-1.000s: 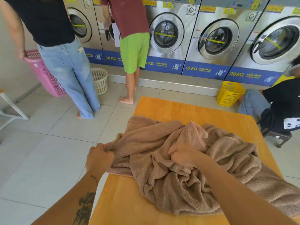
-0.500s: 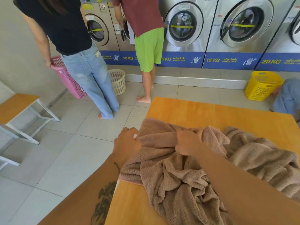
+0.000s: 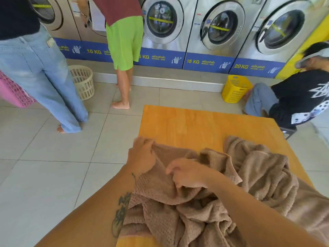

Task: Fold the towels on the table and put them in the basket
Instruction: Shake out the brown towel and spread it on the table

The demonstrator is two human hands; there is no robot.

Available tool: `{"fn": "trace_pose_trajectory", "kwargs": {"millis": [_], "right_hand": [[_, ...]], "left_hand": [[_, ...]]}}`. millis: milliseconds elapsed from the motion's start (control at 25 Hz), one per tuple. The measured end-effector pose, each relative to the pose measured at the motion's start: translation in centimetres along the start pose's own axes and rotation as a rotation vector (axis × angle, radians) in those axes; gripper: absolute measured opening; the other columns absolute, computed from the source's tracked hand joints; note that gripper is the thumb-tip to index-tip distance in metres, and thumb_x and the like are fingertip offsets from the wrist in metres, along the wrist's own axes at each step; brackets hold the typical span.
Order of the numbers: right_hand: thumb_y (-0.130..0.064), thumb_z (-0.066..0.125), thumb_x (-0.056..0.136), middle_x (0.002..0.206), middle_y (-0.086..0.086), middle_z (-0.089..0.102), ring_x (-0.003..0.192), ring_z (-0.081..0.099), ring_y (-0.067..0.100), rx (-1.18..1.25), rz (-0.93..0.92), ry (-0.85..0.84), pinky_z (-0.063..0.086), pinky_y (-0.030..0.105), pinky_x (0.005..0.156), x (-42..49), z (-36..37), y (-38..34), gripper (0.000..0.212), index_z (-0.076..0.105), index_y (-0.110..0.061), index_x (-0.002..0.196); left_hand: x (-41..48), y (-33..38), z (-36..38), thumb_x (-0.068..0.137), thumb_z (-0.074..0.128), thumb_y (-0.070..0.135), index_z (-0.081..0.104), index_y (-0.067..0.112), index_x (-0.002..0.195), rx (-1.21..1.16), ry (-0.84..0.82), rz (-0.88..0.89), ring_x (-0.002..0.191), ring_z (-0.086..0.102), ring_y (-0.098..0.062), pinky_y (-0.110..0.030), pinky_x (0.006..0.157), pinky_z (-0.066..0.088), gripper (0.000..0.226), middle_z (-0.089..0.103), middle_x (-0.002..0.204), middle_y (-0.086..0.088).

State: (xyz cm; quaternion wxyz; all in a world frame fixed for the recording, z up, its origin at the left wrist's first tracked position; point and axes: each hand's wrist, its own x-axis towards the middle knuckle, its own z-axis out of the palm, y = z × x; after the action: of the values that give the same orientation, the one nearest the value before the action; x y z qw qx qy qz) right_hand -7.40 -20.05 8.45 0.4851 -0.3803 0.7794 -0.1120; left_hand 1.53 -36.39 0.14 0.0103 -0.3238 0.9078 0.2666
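While the brown towel (image 3: 258, 175) lies crumpled across the near half of the bench (image 3: 195, 127), reaching its left edge, I have both hands in it. My left hand (image 3: 142, 157) grips a corner at that left edge, fingers and thumb curled round the cloth and raising it a little. My right hand (image 3: 187, 175) sits just beside it toward the middle, fingers curled down into a fold of what looks like the same hem. Whether the heap is one towel or several I cannot say. Nothing is folded yet, so I judge the task barely begun.

The step in hand is finding the edge and opening the cloth flat. To do it well I would hold the left corner firm and run the right hand along the hem until it meets the next corner. Grabbing a bunch from the middle would only drag the tangle. Then lift, shake once, and spread it over the bare far half of the bench. The waffle weave looks thick and soft, so I expect it to drape heavily.

Out on the tiled floor, well apart from the bench, a cream basket (image 3: 82, 82) and a yellow basket (image 3: 235, 89) stand near the washing machines (image 3: 163, 20). A pink basket (image 3: 12, 93) is beside a person in jeans. Which one is mine I cannot tell.
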Motion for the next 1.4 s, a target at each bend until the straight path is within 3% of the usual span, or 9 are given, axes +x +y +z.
{"fn": "trace_pose_trajectory", "kwargs": {"millis": [160, 240, 400, 640, 760, 960, 1120, 1240, 1400], "right_hand": [[-0.011, 0.044, 0.093, 0.125, 0.009, 0.049, 0.112, 0.049, 0.03, -0.391, 0.195, 0.489, 0.048, 0.041, 0.087, 3.3, -1.9, 1.0, 0.035, 0.053, -0.017, 0.126], [-0.013, 0.045, 0.095, 0.133, 0.009, 0.045, 0.121, 0.046, 0.032, -0.417, 0.296, 0.531, 0.051, 0.044, 0.09, 4.5, -2.5, 1.5, 0.038, 0.049, -0.017, 0.133], [-0.014, 0.039, 0.096, 0.117, 0.013, 0.059, 0.096, 0.061, 0.031, -0.379, 0.446, 0.342, 0.057, 0.043, 0.078, 6.0, -2.3, 2.0, 0.042, 0.043, -0.014, 0.138], [-0.011, 0.035, 0.097, 0.134, 0.006, 0.058, 0.095, 0.058, 0.024, -0.169, 0.217, 0.079, 0.046, 0.032, 0.069, 6.5, -1.3, -1.8, 0.046, 0.057, -0.028, 0.133], [-0.004, 0.034, 0.091, 0.093, 0.007, 0.065, 0.077, 0.054, 0.032, -0.161, 0.19, -0.031, 0.039, 0.038, 0.062, 6.3, -1.3, -3.3, 0.041, 0.07, -0.017, 0.105], [-0.007, 0.05, 0.085, 0.086, 0.01, 0.065, 0.074, 0.06, 0.026, -0.018, 0.141, 0.481, 0.043, 0.034, 0.058, 6.5, -4.2, -4.0, 0.017, 0.062, -0.019, 0.09], [-0.001, 0.046, 0.083, 0.08, -0.001, 0.063, 0.073, 0.057, 0.014, 0.063, -0.181, 0.906, 0.045, 0.03, 0.059, 6.3, -7.6, -8.2, 0.026, 0.057, -0.024, 0.089], [0.002, 0.047, 0.078, 0.081, -0.007, 0.063, 0.076, 0.054, 0.001, 0.05, -0.323, 0.903, 0.043, 0.017, 0.059, 6.2, -7.7, -11.5, 0.029, 0.061, -0.022, 0.087], [-0.004, 0.054, 0.075, 0.09, 0.0, 0.068, 0.085, 0.062, 0.021, -0.086, -0.145, 0.641, 0.053, 0.036, 0.067, 7.5, -6.2, -8.4, 0.031, 0.066, -0.026, 0.094]], "left_hand": [[1.1, -1.4, -0.8, 0.082, 0.056, 0.022, 0.029, 0.031, 0.147, 0.241, -0.23, 0.031, 0.143, 0.017, -0.033, -0.056, 0.113, 0.019, 0.071, 0.026, 0.153, -0.007], [0.4, -2.2, -1.5, 0.079, 0.054, 0.019, 0.045, 0.03, 0.126, 0.333, -0.186, 0.123, 0.12, 0.043, -0.03, -0.049, 0.097, 0.032, 0.049, 0.054, 0.123, -0.002], [-0.7, -5.9, -3.0, 0.086, 0.049, 0.016, 0.047, 0.024, 0.086, 0.127, 0.017, 0.083, 0.084, 0.055, -0.024, -0.037, 0.075, 0.041, 0.008, 0.051, 0.086, 0.003], [0.6, -6.6, -6.4, 0.086, 0.051, 0.005, 0.052, 0.021, 0.095, -0.245, 0.278, -0.01, 0.076, 0.049, -0.015, -0.025, 0.059, 0.034, 0.018, 0.045, 0.096, 0.002], [1.8, -6.1, -7.9, 0.083, 0.048, -0.001, 0.05, 0.018, 0.09, -0.352, 0.327, -0.013, 0.074, 0.051, -0.016, -0.028, 0.055, 0.033, 0.02, 0.052, 0.086, 0.0], [2.2, -6.9, -9.2, 0.074, 0.05, 0.001, 0.048, 0.021, 0.085, -0.321, 0.249, -0.111, 0.074, 0.052, -0.02, -0.033, 0.058, 0.037, 0.023, 0.054, 0.083, 0.001], [1.8, -6.6, -9.9, 0.068, 0.058, 0.036, 0.048, 0.036, 0.123, -0.333, -0.176, -0.108, 0.109, 0.055, -0.019, -0.05, 0.098, 0.045, 0.057, 0.055, 0.118, 0.009], [2.8, -2.8, -10.6, 0.086, 0.061, 0.027, 0.048, 0.037, 0.136, -0.626, -0.152, 0.118, 0.114, 0.056, -0.014, -0.038, 0.094, 0.049, 0.053, 0.06, 0.124, 0.009], [5.0, -2.2, -10.6, 0.093, 0.048, 0.012, 0.07, 0.025, 0.102, -0.47, 0.209, 0.182, 0.092, 0.062, -0.018, -0.036, 0.079, 0.052, 0.027, 0.07, 0.098, 0.004]]}}
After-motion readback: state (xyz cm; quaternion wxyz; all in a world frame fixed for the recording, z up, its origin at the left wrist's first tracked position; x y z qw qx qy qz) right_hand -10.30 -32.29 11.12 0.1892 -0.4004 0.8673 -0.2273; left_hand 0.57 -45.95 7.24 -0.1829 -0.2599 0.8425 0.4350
